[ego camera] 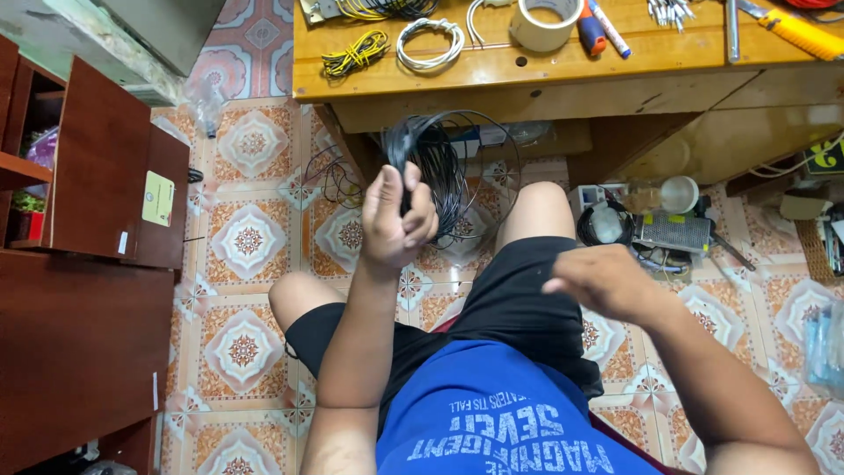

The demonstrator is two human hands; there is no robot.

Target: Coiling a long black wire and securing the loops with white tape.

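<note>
Head view: my left hand (pixel 397 220) is clenched round a black wire coil (pixel 448 171), held up below the workbench (pixel 563 66); my right hand (pixel 607 281) hovers loosely curled, grasping nothing I can see.

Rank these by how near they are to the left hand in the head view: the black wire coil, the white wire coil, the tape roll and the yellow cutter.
1. Black wire coil: held in the left hand, below the bench edge.
2. White wire coil: on the bench, just above the hand.
3. Tape roll: on the bench, further right.
4. Yellow cutter: at the bench's far right end.
</note>
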